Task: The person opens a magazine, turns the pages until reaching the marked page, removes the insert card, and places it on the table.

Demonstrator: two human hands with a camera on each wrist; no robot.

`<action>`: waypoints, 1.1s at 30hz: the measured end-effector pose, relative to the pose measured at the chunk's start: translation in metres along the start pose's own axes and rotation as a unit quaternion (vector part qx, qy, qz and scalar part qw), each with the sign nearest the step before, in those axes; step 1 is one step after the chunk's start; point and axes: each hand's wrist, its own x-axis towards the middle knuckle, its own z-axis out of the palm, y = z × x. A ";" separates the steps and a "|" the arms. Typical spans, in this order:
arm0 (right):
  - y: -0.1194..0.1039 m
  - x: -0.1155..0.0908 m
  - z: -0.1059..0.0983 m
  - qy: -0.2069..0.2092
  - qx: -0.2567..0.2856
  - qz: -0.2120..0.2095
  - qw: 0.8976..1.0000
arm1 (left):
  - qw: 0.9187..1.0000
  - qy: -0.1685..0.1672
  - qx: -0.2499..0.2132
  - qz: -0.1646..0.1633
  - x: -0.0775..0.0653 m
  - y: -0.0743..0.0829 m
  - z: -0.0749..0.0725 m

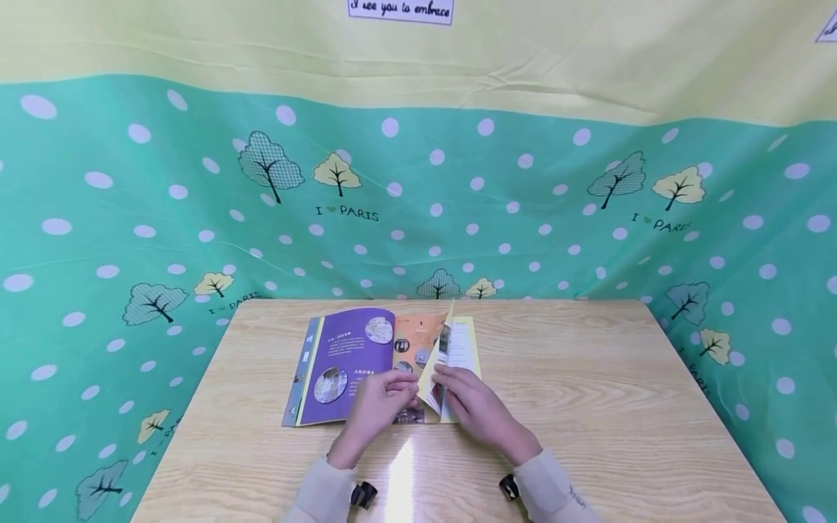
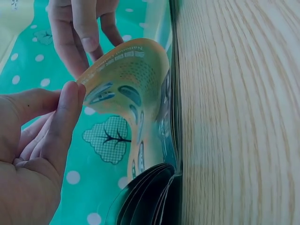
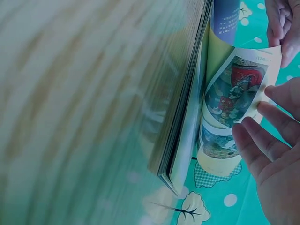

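Note:
An open magazine (image 1: 336,363) lies on the table, its left side showing a purple page with round photos. One orange-edged page (image 2: 140,70) stands lifted and bent between the hands. My left hand (image 1: 379,403) pinches that page's near corner between thumb and finger, as the left wrist view shows. On the page's other side is my right hand (image 1: 480,407); its fingers (image 3: 262,140) are loosely extended against or very near the paper, beside a printed photo. Part of the right-hand pages is hidden behind the lifted sheet and the right hand.
The wooden table (image 1: 588,407) extends on both sides of the magazine. A green dotted cloth (image 1: 458,181) with printed trees hangs behind and at the sides. Dark wrist devices (image 1: 364,495) sit by both sleeves.

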 end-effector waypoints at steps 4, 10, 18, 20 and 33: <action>0.000 -0.001 -0.001 -0.009 -0.006 0.002 1.000 | 1.000 0.009 0.014 -0.006 -0.001 0.000 -0.004; 0.001 -0.003 -0.005 -0.034 -0.015 0.033 0.999 | 0.999 0.044 0.024 -0.015 -0.004 -0.001 -0.017; 0.006 -0.007 -0.008 -0.086 -0.038 0.069 0.993 | 0.992 0.122 0.012 -0.039 -0.017 0.014 -0.042; 0.007 -0.009 -0.008 -0.096 -0.043 0.072 0.992 | 0.991 0.132 0.009 -0.037 -0.018 0.004 -0.053; 0.012 -0.018 -0.008 -0.167 -0.049 0.111 0.978 | 0.976 0.195 0.065 -0.077 -0.046 -0.008 -0.109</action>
